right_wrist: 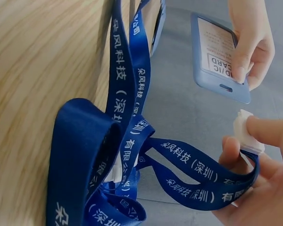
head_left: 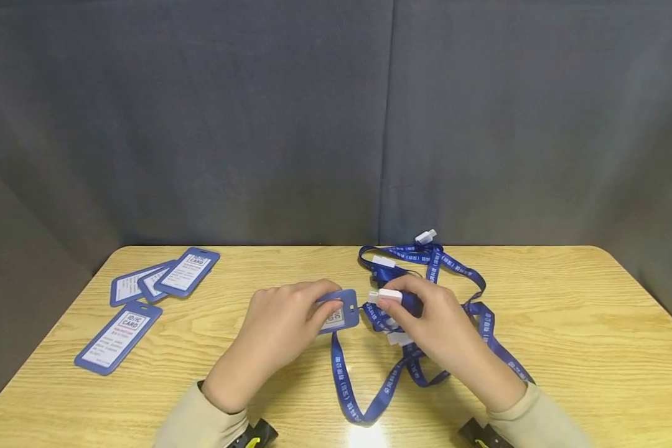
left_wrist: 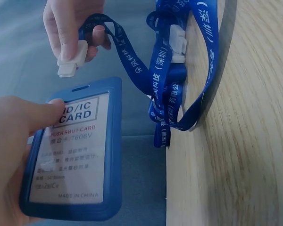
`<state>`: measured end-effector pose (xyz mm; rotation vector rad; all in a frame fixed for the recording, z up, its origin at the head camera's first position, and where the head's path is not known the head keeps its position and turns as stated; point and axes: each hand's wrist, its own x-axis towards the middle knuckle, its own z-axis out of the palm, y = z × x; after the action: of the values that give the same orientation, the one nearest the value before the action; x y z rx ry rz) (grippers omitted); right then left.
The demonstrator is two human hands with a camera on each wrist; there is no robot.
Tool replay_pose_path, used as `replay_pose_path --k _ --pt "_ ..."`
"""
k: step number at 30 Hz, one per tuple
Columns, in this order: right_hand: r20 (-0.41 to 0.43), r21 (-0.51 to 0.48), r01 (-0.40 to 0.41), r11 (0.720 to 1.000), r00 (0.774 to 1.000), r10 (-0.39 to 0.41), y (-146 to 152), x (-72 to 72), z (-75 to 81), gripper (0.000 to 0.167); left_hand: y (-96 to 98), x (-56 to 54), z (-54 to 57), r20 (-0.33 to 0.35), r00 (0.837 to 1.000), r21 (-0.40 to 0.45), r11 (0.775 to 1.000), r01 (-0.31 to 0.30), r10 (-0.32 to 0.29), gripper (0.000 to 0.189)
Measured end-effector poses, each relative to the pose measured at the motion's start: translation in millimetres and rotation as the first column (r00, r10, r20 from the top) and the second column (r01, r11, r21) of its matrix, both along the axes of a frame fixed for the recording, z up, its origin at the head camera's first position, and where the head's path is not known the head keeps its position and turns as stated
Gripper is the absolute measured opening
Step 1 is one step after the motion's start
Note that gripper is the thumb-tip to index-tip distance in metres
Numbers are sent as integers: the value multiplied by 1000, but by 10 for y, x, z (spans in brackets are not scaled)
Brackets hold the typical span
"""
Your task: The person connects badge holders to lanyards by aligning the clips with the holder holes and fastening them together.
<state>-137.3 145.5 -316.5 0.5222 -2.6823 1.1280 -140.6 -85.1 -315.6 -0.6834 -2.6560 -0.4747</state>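
Note:
My left hand (head_left: pixel 294 314) pinches a blue ID card holder (left_wrist: pixel 75 155) by its side, thumb on its printed face. The slot at the holder's end points toward my right hand (head_left: pixel 425 311). Between thumb and fingers, that hand pinches the white plastic clip (right_wrist: pixel 245 132) of a blue lanyard (right_wrist: pixel 193 169). In the left wrist view the clip's tip stands just beyond the slot, apart from the holder. From the clip the printed strap loops back to a tangle of blue lanyards (head_left: pixel 487 323) under and beside my right hand.
Several blue card holders (head_left: pixel 117 336) lie at the left of the wooden table (head_left: pixel 246 398), some overlapping. Other white clips (head_left: pixel 425 237) show among the lanyards, one at the table's back edge. A grey curtain (head_left: pixel 257 124) hangs behind.

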Motion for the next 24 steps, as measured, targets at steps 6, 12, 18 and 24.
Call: replay_pose_path --k 6,12,18,24 --pt "-54 71 -48 996 997 52 -15 6 -43 16 -1 -1 -15 -6 999 33 998 53 -53 20" --pt "-65 103 -68 992 995 75 -18 11 -55 15 2 -3 -32 -33 996 33 996 83 -82 20" --pt "-35 102 -88 991 995 92 -12 10 -53 12 -2 -2 -35 -26 994 43 994 103 -102 20" --pt "31 24 -116 993 993 115 8 18 -36 13 -4 12 -42 -2 991 89 987 131 -131 18"
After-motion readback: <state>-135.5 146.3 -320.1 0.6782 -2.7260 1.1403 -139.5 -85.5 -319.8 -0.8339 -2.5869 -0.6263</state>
